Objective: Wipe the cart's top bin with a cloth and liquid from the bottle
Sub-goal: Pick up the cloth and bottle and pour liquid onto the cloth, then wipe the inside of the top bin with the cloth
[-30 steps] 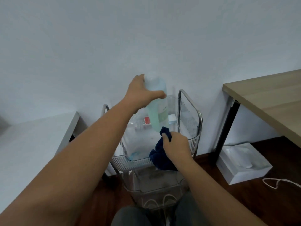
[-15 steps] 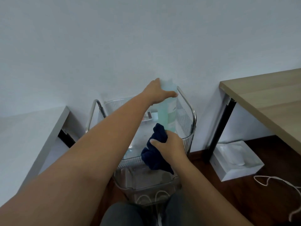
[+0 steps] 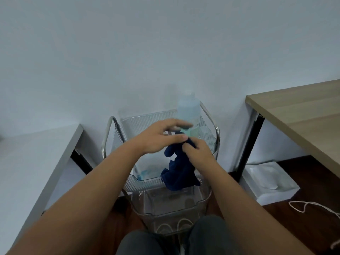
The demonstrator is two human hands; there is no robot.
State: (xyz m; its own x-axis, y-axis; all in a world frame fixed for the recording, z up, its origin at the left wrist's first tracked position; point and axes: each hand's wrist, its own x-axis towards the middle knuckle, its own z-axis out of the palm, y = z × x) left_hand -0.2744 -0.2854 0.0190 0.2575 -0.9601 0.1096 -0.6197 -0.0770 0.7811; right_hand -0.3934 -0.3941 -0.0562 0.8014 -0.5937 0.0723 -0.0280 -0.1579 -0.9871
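Bottle now released in top bin, label unreadable; left hand beside cloth.

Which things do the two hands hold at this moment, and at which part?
The right hand pinches the dark blue cloth at its upper end. The left hand is open with straight fingers by the cloth, not gripping the bottle.

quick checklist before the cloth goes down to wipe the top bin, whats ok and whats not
1. Cloth in hand: ok, right hand grips its top.
2. Bottle put down: ok, upright in the far right corner of the top bin.
3. Left hand free: ok, fingers straight, thumb by the cloth.
4. Cloth wetted: cannot tell.
5. Liquid in bin: ok, bluish patch near the front left.
6. Bottle capped: cannot tell.
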